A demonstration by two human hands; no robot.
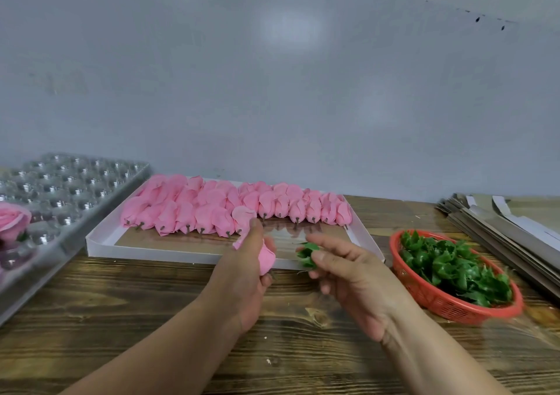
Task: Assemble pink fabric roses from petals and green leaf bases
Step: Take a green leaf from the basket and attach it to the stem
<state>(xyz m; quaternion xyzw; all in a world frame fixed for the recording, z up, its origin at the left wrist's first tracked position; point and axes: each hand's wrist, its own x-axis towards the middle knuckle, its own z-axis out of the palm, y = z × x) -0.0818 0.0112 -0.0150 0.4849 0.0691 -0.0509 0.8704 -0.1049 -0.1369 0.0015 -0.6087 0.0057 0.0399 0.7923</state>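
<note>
My left hand (245, 273) grips a pink petal bud (266, 258) above the wooden table, its stem end pointing down. Just to its right, my right hand (348, 276) pinches a green leaf base (306, 253) between thumb and fingers, a short gap away from the bud. Behind both hands a shallow white tray (100, 244) holds several rows of pink petal buds (230, 208) with short brown stems. A red basket (424, 296) at the right is full of green leaf bases (454, 267).
A clear plastic blister tray (63, 188) lies at the left, with a finished pink rose (13, 219) in it near the left edge. Flat cardboard sheets (500, 222) are stacked at the far right. A grey wall stands behind the table.
</note>
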